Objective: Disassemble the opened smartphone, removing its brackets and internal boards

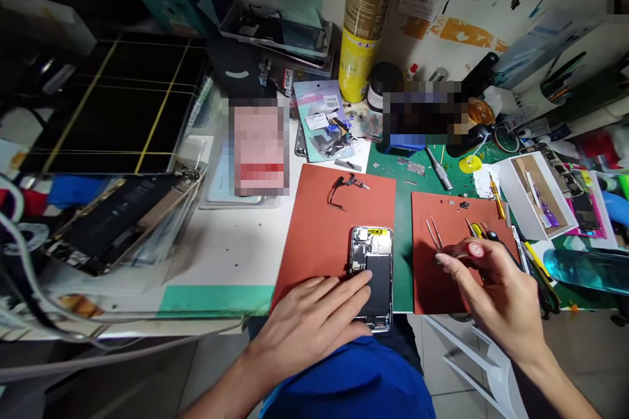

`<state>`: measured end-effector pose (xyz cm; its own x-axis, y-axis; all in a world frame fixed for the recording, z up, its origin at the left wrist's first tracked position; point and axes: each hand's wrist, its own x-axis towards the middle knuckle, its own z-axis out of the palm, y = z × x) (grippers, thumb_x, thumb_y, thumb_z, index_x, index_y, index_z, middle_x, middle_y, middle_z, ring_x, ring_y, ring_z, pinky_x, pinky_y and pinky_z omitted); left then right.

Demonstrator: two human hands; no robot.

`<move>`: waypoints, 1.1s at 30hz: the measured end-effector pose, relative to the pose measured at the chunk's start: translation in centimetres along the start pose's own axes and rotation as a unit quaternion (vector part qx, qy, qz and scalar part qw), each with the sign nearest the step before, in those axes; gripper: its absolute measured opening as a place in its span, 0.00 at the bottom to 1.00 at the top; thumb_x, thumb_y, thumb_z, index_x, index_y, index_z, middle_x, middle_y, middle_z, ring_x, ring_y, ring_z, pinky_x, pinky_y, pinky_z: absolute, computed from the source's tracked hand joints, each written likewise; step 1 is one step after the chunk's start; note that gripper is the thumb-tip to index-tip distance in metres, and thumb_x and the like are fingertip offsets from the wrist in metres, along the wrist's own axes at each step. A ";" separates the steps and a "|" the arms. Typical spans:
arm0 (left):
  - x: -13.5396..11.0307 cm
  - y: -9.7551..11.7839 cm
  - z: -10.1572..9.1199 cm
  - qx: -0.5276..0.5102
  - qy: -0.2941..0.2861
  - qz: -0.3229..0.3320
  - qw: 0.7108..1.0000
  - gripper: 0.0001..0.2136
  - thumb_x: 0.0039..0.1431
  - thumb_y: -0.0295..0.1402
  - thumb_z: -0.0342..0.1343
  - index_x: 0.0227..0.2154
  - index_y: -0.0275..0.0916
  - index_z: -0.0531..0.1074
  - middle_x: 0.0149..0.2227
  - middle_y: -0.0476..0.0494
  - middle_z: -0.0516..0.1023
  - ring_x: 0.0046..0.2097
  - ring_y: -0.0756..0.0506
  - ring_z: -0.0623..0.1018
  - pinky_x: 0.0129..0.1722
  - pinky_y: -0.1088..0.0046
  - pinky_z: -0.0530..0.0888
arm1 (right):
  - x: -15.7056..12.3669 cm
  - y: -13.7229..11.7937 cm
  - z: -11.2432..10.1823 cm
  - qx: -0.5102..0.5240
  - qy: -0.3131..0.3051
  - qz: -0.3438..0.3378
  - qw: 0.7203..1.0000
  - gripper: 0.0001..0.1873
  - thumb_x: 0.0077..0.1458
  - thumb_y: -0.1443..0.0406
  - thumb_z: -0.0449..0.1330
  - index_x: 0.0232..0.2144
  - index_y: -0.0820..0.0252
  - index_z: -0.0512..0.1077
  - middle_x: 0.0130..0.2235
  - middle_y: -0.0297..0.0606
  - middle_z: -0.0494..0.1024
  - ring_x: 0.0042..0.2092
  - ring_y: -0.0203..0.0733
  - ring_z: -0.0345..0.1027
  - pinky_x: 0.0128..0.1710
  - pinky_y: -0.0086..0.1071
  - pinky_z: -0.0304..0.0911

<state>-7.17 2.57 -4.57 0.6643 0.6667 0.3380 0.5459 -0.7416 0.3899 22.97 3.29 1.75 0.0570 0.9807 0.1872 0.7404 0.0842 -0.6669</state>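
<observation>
An opened phone (372, 275) with its board and black battery showing lies at the near edge of a red mat (319, 229). My left hand (309, 324) rests on the mat with fingers flat, touching the phone's left side. My right hand (491, 291) pinches metal tweezers (434, 234) over a second red mat (442, 281), their tips pointing away from me. A black flex cable (344, 186) lies at the far end of the left mat.
A green cutting mat (403, 236) lies under both red mats. Screwdrivers (496, 200), a tall spray can (366, 19), a parts bag (324, 119) and a white tray (535, 193) crowd the back and right. Disassembled tablets (118, 209) fill the left.
</observation>
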 end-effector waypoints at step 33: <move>0.1 0.4 0.6 0.070 -0.036 0.038 0.996 0.23 0.76 0.47 0.51 0.63 0.37 0.73 0.65 0.46 0.77 0.50 0.43 0.80 0.52 0.61 0.71 | 4.2 -4.5 5.8 -0.014 -0.040 -0.233 0.972 0.16 0.66 0.76 0.60 0.51 0.56 0.68 0.38 0.35 0.82 0.35 0.37 0.80 0.35 0.30 0.80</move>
<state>-6.65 2.30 -4.90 0.7384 0.6051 0.2977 0.5551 -0.7961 0.2411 15.98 8.05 1.41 -0.3395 0.8482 0.4066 0.6911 0.5182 -0.5039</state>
